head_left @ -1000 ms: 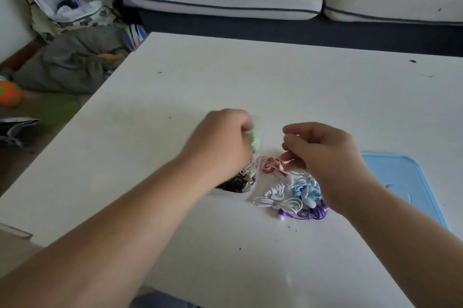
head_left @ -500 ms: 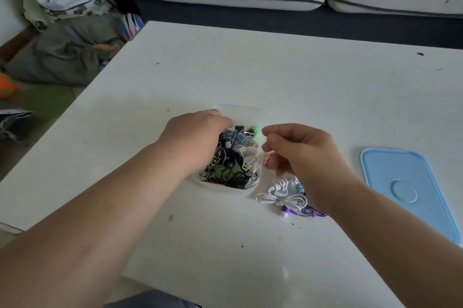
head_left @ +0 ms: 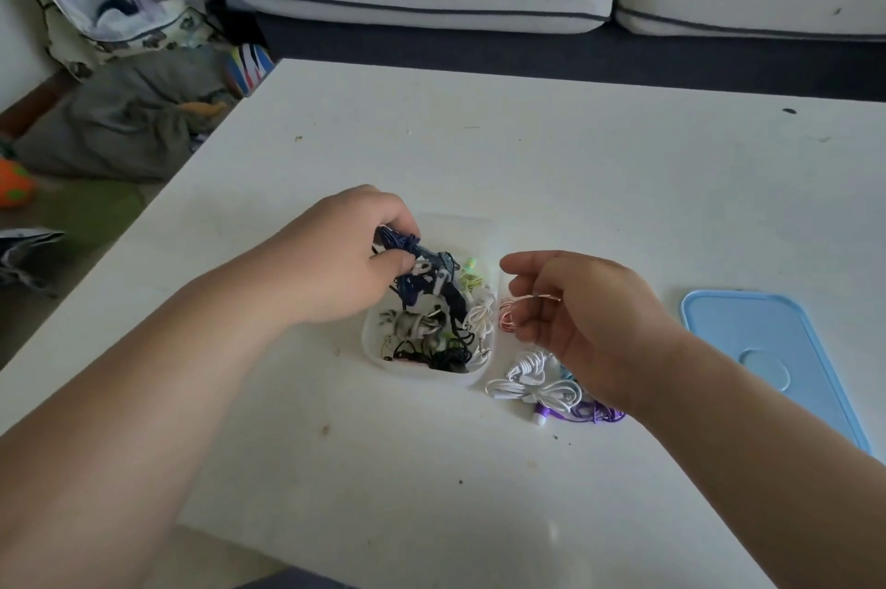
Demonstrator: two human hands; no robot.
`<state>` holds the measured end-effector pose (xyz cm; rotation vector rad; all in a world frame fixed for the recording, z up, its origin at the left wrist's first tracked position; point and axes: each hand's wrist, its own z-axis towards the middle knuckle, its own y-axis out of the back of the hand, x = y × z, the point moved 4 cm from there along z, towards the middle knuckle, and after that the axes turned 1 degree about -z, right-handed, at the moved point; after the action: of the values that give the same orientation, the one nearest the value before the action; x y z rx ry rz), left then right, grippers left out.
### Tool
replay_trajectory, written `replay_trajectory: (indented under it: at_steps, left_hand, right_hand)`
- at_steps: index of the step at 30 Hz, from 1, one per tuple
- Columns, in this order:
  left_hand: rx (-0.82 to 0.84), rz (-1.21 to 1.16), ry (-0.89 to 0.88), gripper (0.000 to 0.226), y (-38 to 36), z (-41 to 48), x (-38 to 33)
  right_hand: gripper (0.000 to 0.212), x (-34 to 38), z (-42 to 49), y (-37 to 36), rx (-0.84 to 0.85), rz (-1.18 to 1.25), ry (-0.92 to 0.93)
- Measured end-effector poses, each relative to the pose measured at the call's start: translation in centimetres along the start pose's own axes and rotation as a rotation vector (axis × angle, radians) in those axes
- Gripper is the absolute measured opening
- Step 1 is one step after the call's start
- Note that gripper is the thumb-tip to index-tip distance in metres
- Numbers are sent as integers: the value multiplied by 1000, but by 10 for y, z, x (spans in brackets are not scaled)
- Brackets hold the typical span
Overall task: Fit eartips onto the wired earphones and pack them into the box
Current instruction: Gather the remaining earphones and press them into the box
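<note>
- White table: the blue lid lies well to the right, off the box.
- Clear plastic box holds tangled earphones; lifting could, I judge, drag neighbours out.
- My left hand, palm down, grips the navy earphones above it.
- My right hand, half-curled, hooks a pink-striped cord just beside the box; loosely held, it may slip.

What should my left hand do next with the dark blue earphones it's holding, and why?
Probably lift them slowly a little higher. The left hand grips the dark blue earphones over the clear box, but their cable trails into the tangle inside, so a quick pull could drag others out.
</note>
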<state>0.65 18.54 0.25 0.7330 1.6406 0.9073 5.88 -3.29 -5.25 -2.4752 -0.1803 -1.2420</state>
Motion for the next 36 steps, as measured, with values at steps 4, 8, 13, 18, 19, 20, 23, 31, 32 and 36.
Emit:
replay_trajectory:
  at_steps: [4,8,13,18,19,20,23,31,32,36]
  left_hand:
    - [30,-196,62,15,5,-7,-7]
    - [124,-187,138,25,-3,-13,-13]
    - [270,-9,196,36,-26,-12,-20]
    - [80,137,169,43,-39,9,-30]
    - [79,139,168,32,-41,10,-31]
    - [85,122,171,21,-42,12,-31]
    - [83,0,163,23,-38,12,-27]
    - [68,-465,108,31,-16,0,-26]
    - [74,-501,102,29,-15,-1,-25]
    - [101,-804,134,27,-10,0,-25]
  right_hand:
    - [28,1,-3,-3,62,24,-77]
    - [23,0,-5,-3,81,-22,-115]
    - [21,-1,-3,-6,84,-7,-107]
    - [20,-1,-5,-6,99,-1,-97]
    - [19,-2,-4,-4,95,-3,-97]
    - [19,-2,-4,-3,88,-4,-96]
    - [19,-1,-4,2,68,6,-83]
    - [21,2,-4,0,129,24,-47]
    - [23,3,-4,-1,141,11,-36]
    - [31,3,-2,-2,201,-41,-9]
